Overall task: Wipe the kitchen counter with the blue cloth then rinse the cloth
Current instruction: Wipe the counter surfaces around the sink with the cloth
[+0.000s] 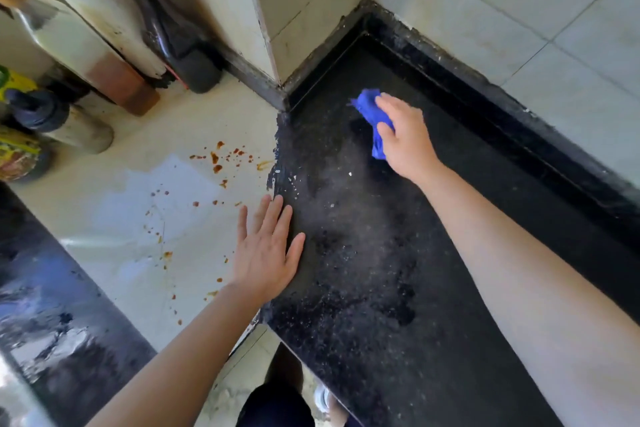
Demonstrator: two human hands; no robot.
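Note:
The black speckled kitchen counter (pixel 363 253) runs from the bottom centre up to the tiled corner. My right hand (pixel 407 139) presses a bunched blue cloth (pixel 372 114) onto the counter near its far corner, fingers closed over it. Part of the cloth sticks out past my fingertips. My left hand (pixel 265 253) rests flat with fingers spread on the counter's left edge, holding nothing. A dull dusty smear with white crumbs covers the counter's middle.
Left of the counter a pale surface (pixel 145 211) carries orange-brown spatter (pixel 216 158) and a wet patch. Bottles and a dark container (pixel 197 69) stand at the far left. Tiled walls (pixel 502 17) close the corner. A dark glossy surface (pixel 52 322) lies bottom left.

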